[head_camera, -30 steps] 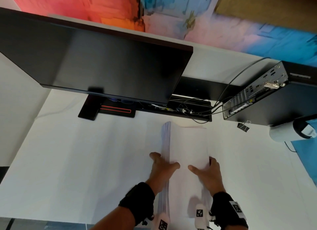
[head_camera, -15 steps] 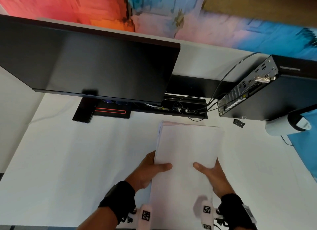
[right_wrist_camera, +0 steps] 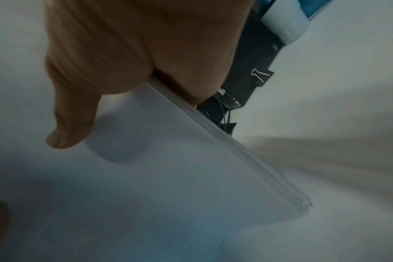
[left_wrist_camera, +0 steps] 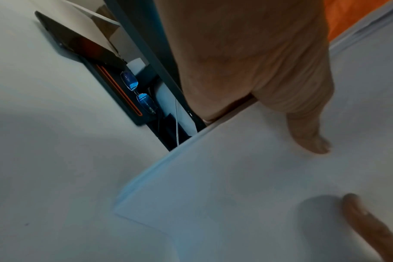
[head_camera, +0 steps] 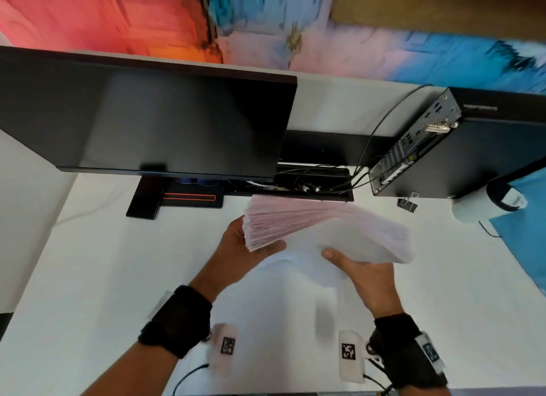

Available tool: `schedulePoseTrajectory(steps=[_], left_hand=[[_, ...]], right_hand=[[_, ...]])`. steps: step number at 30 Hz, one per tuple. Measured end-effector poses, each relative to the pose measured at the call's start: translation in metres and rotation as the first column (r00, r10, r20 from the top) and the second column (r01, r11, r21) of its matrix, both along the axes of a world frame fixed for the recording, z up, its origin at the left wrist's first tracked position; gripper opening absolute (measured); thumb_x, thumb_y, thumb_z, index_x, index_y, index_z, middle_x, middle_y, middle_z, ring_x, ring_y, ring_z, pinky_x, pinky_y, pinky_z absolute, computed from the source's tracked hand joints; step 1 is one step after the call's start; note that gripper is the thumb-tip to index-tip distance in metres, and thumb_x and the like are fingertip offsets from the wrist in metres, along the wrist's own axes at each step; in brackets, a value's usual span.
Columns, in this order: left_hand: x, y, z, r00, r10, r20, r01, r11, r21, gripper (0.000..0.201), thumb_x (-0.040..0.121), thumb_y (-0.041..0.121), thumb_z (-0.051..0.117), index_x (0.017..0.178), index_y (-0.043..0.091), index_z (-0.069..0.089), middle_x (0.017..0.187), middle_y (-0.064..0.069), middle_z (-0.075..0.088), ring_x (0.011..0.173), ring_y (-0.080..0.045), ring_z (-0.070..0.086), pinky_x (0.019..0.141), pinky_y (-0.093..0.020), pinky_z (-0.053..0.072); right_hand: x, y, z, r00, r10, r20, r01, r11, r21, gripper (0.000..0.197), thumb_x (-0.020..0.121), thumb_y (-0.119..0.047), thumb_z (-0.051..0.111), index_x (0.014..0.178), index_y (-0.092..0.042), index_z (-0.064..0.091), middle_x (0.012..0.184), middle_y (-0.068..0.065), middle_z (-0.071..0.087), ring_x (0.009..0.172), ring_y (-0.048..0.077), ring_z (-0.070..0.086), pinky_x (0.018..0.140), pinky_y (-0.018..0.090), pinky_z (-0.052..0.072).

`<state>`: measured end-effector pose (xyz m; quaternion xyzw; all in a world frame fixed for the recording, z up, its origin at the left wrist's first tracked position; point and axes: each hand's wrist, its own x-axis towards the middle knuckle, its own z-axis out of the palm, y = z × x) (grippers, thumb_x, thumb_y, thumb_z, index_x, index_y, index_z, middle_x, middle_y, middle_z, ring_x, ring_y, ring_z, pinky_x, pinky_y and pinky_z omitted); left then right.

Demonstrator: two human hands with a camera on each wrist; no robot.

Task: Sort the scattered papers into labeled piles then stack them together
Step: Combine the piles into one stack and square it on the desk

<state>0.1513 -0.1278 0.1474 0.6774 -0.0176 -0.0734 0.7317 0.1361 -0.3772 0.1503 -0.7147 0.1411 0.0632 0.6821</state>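
White worktop (head_camera: 88, 277) fills the lower frame below a painted wall in red, pink and blue. At upper left stands a dark monitor (head_camera: 147, 115). At centre, the left hand (head_camera: 245, 248) grips the left end of a thick paper stack (head_camera: 325, 227), thumb on top. The stack is held above the worktop, its edge fanned toward the camera. The right hand (head_camera: 366, 274) grips its right end, thumb on top. At upper right lie a black binder clip (head_camera: 407, 203) and a black computer case (head_camera: 472, 144).
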Motion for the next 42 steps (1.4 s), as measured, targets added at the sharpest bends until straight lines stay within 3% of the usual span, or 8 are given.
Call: schedulePoseTrajectory(steps=[2, 7, 17, 20, 24, 30, 36, 42], left_hand=[[0.001, 0.002, -0.003, 0.999, 0.008, -0.031, -0.008, 1.0, 0.0, 0.05, 0.077, -0.012, 0.082, 0.119, 0.012, 0.068, 0.104, 0.013, 0.079, 0.1, -0.005, 0.073, 0.086, -0.025, 0.059], [0.005, -0.002, 0.003, 0.997, 0.073, -0.015, -0.073, 0.996, -0.05, 0.054, 0.076, -0.005, 0.083, 0.109, 0.037, 0.078, 0.107, 0.012, 0.079, 0.105, -0.009, 0.074, 0.086, -0.027, 0.061], [0.014, 0.014, 0.014, 0.999, -0.007, -0.038, 0.006, 1.0, -0.01, 0.071, 0.072, -0.01, 0.087, 0.136, 0.01, 0.06, 0.113, 0.012, 0.076, 0.111, -0.004, 0.07, 0.082, -0.017, 0.058], [0.017, 0.023, 0.015, 0.996, -0.079, -0.029, 0.079, 0.997, 0.012, 0.07, 0.076, -0.01, 0.085, 0.139, 0.008, 0.059, 0.123, 0.003, 0.074, 0.116, -0.008, 0.069, 0.086, -0.019, 0.058], [0.018, 0.03, 0.015, 0.989, -0.149, -0.011, 0.149, 0.984, 0.096, 0.067, 0.076, 0.001, 0.09, 0.137, 0.014, 0.064, 0.123, 0.004, 0.075, 0.117, -0.012, 0.07, 0.091, -0.022, 0.058], [0.017, 0.032, 0.011, 0.983, -0.181, 0.013, 0.178, 0.977, 0.115, 0.071, 0.076, 0.008, 0.092, 0.14, 0.019, 0.062, 0.129, 0.007, 0.072, 0.124, -0.012, 0.066, 0.1, -0.027, 0.056], [0.017, 0.035, 0.008, 0.981, -0.193, 0.012, 0.19, 0.972, 0.137, 0.068, 0.08, 0.01, 0.089, 0.141, 0.022, 0.062, 0.129, 0.006, 0.071, 0.126, -0.014, 0.064, 0.103, -0.033, 0.058], [0.016, 0.038, 0.011, 0.983, -0.18, 0.036, 0.173, 0.974, 0.149, 0.058, 0.078, 0.018, 0.088, 0.132, 0.026, 0.069, 0.123, 0.007, 0.075, 0.12, -0.016, 0.069, 0.102, -0.039, 0.058]], right_hand=[[0.0, 0.007, -0.005, 0.996, -0.002, -0.091, 0.006, 0.999, 0.036, 0.025, 0.07, -0.016, 0.094, 0.091, -0.019, 0.082, 0.093, -0.005, 0.082, 0.089, 0.011, 0.078, 0.067, 0.014, 0.058], [0.0, 0.012, -0.011, 0.995, -0.084, 0.055, 0.084, 0.996, -0.007, 0.045, 0.071, -0.008, 0.094, 0.112, -0.012, 0.078, 0.107, -0.003, 0.081, 0.1, 0.011, 0.077, 0.081, 0.019, 0.059], [-0.019, -0.011, 0.002, 0.996, 0.035, 0.081, -0.028, 0.995, -0.092, 0.076, 0.052, -0.031, 0.097, 0.123, -0.022, 0.07, 0.116, -0.003, 0.079, 0.109, 0.014, 0.074, 0.085, 0.02, 0.059], [-0.027, -0.012, 0.051, 0.955, 0.133, 0.264, -0.071, 0.971, -0.23, 0.105, 0.073, -0.054, 0.089, 0.157, -0.015, 0.041, 0.151, 0.002, 0.057, 0.142, 0.022, 0.053, 0.115, 0.042, 0.047], [-0.024, 0.01, 0.138, 0.803, 0.455, 0.385, 0.07, 0.569, -0.819, 0.11, 0.086, -0.072, 0.059, 0.167, -0.012, 0.014, 0.175, 0.0, 0.016, 0.162, 0.023, 0.011, 0.129, 0.053, 0.016], [-0.009, 0.072, 0.121, 0.753, 0.647, -0.125, -0.141, -0.028, -0.99, 0.137, 0.072, -0.081, 0.073, 0.167, -0.02, -0.005, 0.176, 0.012, -0.001, 0.162, 0.036, -0.001, 0.126, 0.064, 0.02], [-0.008, 0.072, 0.122, 0.745, 0.634, -0.207, -0.233, -0.044, -0.972, 0.134, 0.073, -0.076, 0.076, 0.167, -0.029, -0.007, 0.174, 0.006, 0.017, 0.161, 0.029, 0.015, 0.129, 0.055, 0.016], [0.005, -0.012, 0.132, 0.878, 0.463, -0.118, -0.333, 0.417, -0.846, 0.095, 0.057, -0.069, 0.088, 0.142, -0.045, 0.053, 0.137, -0.021, 0.062, 0.119, 0.008, 0.058, 0.102, 0.034, 0.049]])
